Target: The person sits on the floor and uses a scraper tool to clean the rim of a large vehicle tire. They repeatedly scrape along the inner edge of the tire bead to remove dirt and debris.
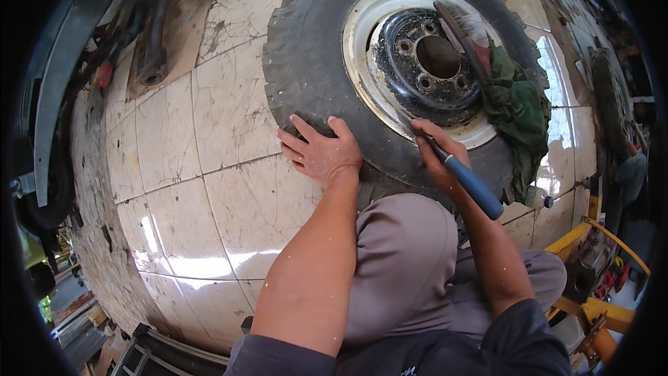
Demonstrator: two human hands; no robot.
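A knobbly black tyre (306, 63) on a white-and-black steel wheel rim (360, 63) lies flat on the tiles before my knees. My left hand (323, 150) rests open on the near left of the tyre, fingers spread over its edge. With my right hand (442, 152) I grip a blue-handled tool (473, 186) by its slim metal shaft. The shaft points at the rim's near edge; I cannot tell whether its tip touches. Across the wheel's right side lies a curved-handled brush (459, 35), partly hidden by a crumpled dark green cloth (515, 101).
Close to the tyre's right lies a clear bottle with a blue cap (539, 198). A yellow metal frame (584, 237) stands at my right. Metal car parts (156, 35) lie on cardboard at the far left. A black-framed item (167, 355) sits at the lower left.
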